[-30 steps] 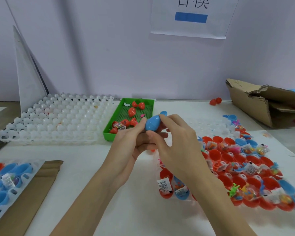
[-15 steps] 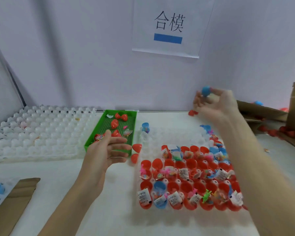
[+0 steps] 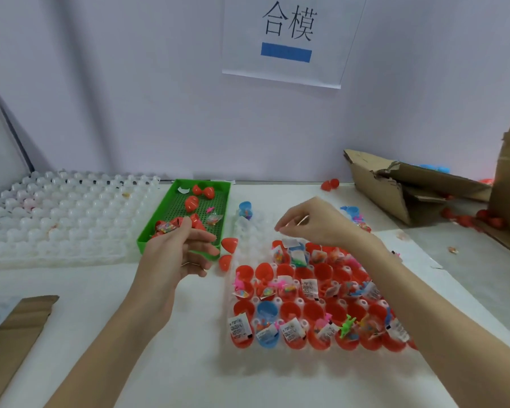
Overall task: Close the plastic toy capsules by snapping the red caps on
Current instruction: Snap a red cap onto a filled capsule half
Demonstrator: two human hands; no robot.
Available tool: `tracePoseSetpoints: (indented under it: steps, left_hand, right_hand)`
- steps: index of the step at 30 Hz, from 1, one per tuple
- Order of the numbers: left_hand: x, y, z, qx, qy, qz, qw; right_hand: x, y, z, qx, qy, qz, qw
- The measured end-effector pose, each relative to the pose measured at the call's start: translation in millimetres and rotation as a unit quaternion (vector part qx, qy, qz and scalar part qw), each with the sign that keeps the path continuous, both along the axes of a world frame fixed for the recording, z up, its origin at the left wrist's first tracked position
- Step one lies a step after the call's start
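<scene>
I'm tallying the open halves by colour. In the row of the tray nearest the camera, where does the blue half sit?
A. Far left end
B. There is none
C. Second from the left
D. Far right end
C: the blue half sits second from the left in the tray, red halves on either side.

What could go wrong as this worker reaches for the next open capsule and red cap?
The right hand hovers over a tray of open capsule halves with toys sticking out; a brush could spill some. Two red caps lie loose beside the green basket, near the left hand, and might get knocked away.
</scene>
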State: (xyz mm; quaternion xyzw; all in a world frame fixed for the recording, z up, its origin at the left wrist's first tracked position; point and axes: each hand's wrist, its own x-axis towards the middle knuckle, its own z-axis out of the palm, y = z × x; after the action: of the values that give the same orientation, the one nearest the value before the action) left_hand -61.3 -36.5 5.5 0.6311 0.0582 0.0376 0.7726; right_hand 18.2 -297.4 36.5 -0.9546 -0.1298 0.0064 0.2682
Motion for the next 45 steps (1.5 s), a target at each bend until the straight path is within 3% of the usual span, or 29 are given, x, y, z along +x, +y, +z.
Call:
tracePoseSetpoints:
  steps: [8, 12, 14, 17, 21, 26, 30, 35, 40, 45]
  left_hand:
    - [0, 0, -1, 0.002, 0.0, -0.006, 1.0]
    - [-1, 1, -3, 0.03, -0.02, -0.013, 0.999]
    - [-3, -3, -6, 0.087, -0.075, -0.016, 0.993]
    - [-7, -12, -9, 0.221, -0.167, -0.033, 0.96]
    - [-13, -26, -15, 0.268, -0.208, -0.074, 0.938]
    - [-9, -25, -18, 0.232, -0.237, -0.004, 0.943]
    - [-5, -21, -17, 0.194, -0.202, 0.017, 0.96]
    - [-4, -18, -16, 0.162, -0.175, -0.003, 0.971]
    - [-7, -20, -14, 0.162, -0.184, -0.017, 0.969]
    - [-8, -19, -11, 0.158, -0.2, -0.014, 0.967]
  right_hand:
    - [-4, 21, 5, -0.147, -0.017, 0.048, 0.988]
    - [-4, 19, 12, -0.127, -0.049, 0.025, 0.99]
    - [-3, 18, 17, -0.106, -0.067, 0.01, 0.992]
    - [-5, 24, 22, -0.062, -0.07, 0.003, 0.996]
    - [-16, 47, 22, -0.002, -0.064, 0.027, 0.998]
    - [-26, 68, 19, 0.042, -0.037, 0.062, 0.996]
    - [-18, 63, 20, 0.074, -0.073, 0.0, 0.995]
    - [-22, 58, 20, -0.098, -0.092, -0.039, 0.99]
    - [-44, 64, 16, 0.026, -0.116, -0.032, 0.992]
    - [-51, 67, 12, 0.233, 0.049, -0.062, 0.969]
